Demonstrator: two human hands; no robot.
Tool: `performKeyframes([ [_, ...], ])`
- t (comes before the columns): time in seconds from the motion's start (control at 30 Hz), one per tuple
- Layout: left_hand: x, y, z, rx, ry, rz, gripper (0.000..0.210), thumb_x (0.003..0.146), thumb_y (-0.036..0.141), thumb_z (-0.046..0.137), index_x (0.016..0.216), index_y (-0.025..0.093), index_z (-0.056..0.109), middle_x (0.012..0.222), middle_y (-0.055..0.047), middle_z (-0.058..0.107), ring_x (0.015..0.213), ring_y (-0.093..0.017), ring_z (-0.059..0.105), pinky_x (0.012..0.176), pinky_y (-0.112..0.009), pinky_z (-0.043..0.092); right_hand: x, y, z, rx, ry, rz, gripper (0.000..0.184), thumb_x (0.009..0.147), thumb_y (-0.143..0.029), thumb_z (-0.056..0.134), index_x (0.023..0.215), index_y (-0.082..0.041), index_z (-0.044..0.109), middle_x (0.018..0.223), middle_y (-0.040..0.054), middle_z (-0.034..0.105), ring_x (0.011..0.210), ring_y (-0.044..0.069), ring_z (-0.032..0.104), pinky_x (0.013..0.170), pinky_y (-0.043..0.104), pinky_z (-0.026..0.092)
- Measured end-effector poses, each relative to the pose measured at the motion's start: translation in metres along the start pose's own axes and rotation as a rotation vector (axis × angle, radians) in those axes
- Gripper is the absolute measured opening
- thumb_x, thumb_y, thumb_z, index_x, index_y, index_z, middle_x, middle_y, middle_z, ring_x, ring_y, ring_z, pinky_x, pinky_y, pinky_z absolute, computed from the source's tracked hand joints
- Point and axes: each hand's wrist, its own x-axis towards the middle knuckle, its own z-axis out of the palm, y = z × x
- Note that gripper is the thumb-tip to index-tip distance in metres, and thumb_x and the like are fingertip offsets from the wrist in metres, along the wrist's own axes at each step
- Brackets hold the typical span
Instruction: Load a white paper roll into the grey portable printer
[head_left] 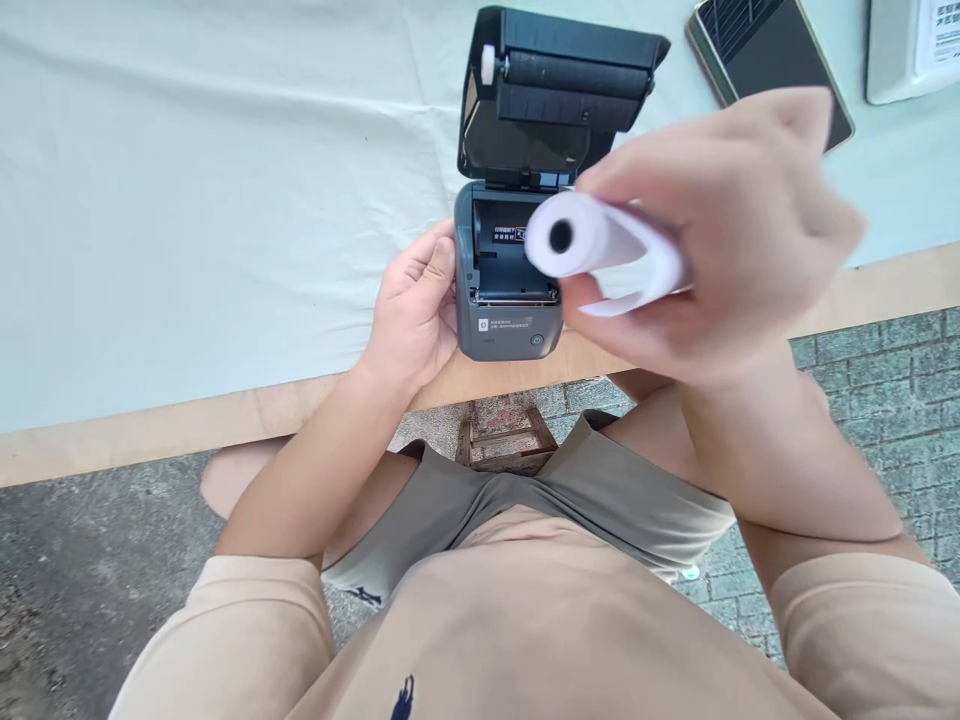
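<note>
A dark grey label printer stands at the table's front edge with its lid swung up and its paper bay showing. My left hand grips the printer's left side, thumb on top near the rim. Above the bay's right part, my right hand holds a white paper roll, its dark core hole facing left and towards me. A loose strip of paper curls off the roll under my fingers. The roll covers part of the bay, and the right hand is somewhat blurred by motion.
A pale cloth covers the table, leaving a bare wooden front edge. At the back right lie a phone-like dark slab and a white box with a printed label. Below the edge is a wooden stool.
</note>
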Motion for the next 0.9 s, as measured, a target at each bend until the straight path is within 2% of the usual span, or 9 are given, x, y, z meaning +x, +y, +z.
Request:
performKeyframes([
  [0.07,0.0,0.0,0.0,0.014,0.009,-0.001,0.023,0.097,0.03,0.052,0.095,0.022,0.074,0.084,0.003,0.074,0.075,-0.008,0.071,0.069,-0.019,0.059,-0.002,-0.005,0.006,-0.077,0.035,-0.211,0.032,0.088,-0.055,0.045,0.099,-0.029,0.059,0.09,-0.0037,0.068,0.08,0.015,0.061,0.086,0.04,0.037],
  [0.13,0.0,0.0,0.0,0.044,0.012,0.005,0.023,0.097,0.033,0.052,0.096,0.023,0.073,0.083,0.003,0.073,0.077,-0.01,0.071,0.07,-0.021,0.059,-0.002,-0.006,0.011,-0.133,0.037,-0.333,0.023,0.091,-0.041,0.043,0.109,-0.034,0.056,0.1,-0.0077,0.069,0.079,0.014,0.06,0.083,0.038,0.034],
  [0.27,0.0,0.0,0.001,0.029,-0.028,0.022,0.022,0.097,0.033,0.053,0.088,0.025,0.071,0.078,0.005,0.071,0.075,-0.008,0.07,0.066,-0.021,0.058,0.001,-0.006,0.014,-0.234,-0.139,-0.275,0.027,0.091,-0.027,0.042,0.113,-0.035,0.057,0.109,-0.0064,0.068,0.089,0.017,0.059,0.082,0.038,0.032],
  [0.43,0.0,0.0,0.001,0.005,-0.009,0.015,0.027,0.099,0.028,0.049,0.082,0.022,0.069,0.072,0.005,0.066,0.072,-0.006,0.069,0.061,-0.016,0.055,0.004,-0.011,0.014,-0.284,-0.268,-0.233,0.025,0.089,-0.02,0.045,0.108,-0.031,0.057,0.1,-0.0023,0.067,0.086,0.018,0.058,0.08,0.037,0.03],
  [0.67,-0.001,0.001,0.002,0.04,0.033,-0.015,0.025,0.098,0.028,0.048,0.093,0.022,0.071,0.08,0.003,0.069,0.075,-0.008,0.068,0.068,-0.019,0.055,0.002,-0.016,0.015,-0.308,-0.189,-0.174,0.021,0.083,-0.02,0.047,0.102,-0.028,0.053,0.073,-0.0031,0.061,0.071,0.016,0.054,0.073,0.034,0.031],
  [0.8,0.0,0.001,0.001,0.014,0.009,-0.018,0.026,0.099,0.028,0.048,0.092,0.022,0.072,0.077,0.003,0.068,0.07,-0.007,0.066,0.065,-0.019,0.053,-0.003,-0.009,0.015,-0.198,-0.06,-0.321,0.013,0.087,-0.023,0.043,0.091,-0.024,0.056,0.091,-0.0051,0.069,0.079,0.015,0.058,0.074,0.034,0.03],
  [0.9,-0.001,0.002,0.002,-0.035,-0.019,-0.019,0.026,0.099,0.026,0.047,0.094,0.021,0.073,0.077,0.003,0.069,0.068,-0.005,0.063,0.063,-0.017,0.051,-0.01,-0.001,0.019,-0.102,0.073,-0.474,0.014,0.089,-0.031,0.049,0.083,-0.023,0.058,0.099,-0.0094,0.071,0.086,0.013,0.06,0.075,0.034,0.033],
])
